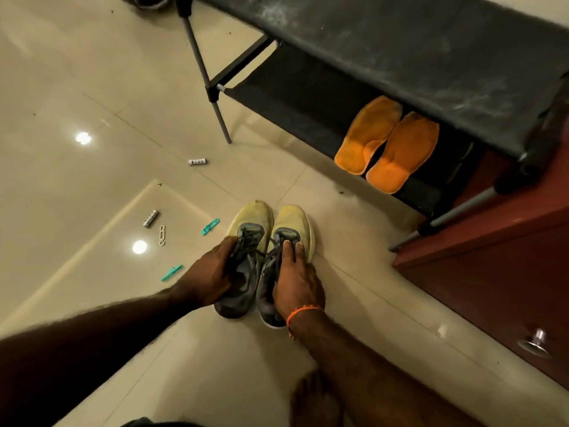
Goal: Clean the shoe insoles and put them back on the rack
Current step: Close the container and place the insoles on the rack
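left hand [212, 277]: grip curled round the left shoe [243, 257]
right hand [297, 286]: grip clamped on the right shoe [284, 260], both on the floor [92, 97]
insoles [386, 143]: orange pair, side by side on the rack [400, 47] lower shelf

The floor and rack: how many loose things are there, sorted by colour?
Orange insoles: 2
Yellow-and-grey shoes: 2
Teal clips: 2
White-and-black small cylinders: 2
White clip: 1
Total: 9

Green clips [210, 226], white tubes [197, 162] — batteries, perhaps — on floor tiles [77, 87]
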